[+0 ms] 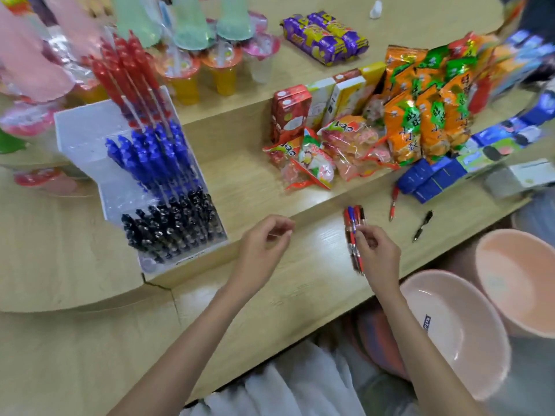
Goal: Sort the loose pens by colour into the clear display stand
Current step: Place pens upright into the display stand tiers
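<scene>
Wooden counter (270, 295) fills most of the frame, stepped into two levels. At centre left we see the clear display stand (87, 139) tilted back on the upper level, its right half filled in three tiers: red pens (126, 73) at the top, blue pens (156, 157) in the middle, black pens (174, 226) at the front. Its left half shows bare plastic.

At lower right, beyond the counter edge, we note two pink basins (456, 331), one overlapping the other. At upper right stands a row of orange snack packets (420, 115), with red and yellow cartons (291, 112) to their left.

At lower centre the left hand (264, 244) hovers above the lower level, just right of the stand, fingers loosely curled with thumb near fingertips; we see nothing held in it. To its right the right hand (378, 253) grips a bundle of pens (354, 219), fingers wrapped round the barrels; red and blue caps point toward the top of the frame, and the tips project below the hand.

Right of the bundle, two loose pens lie on the lower level, apart from each other: a red pen (393, 204) near the blue boxes (426, 178), and a black pen (423, 226) nearer the counter edge.
</scene>
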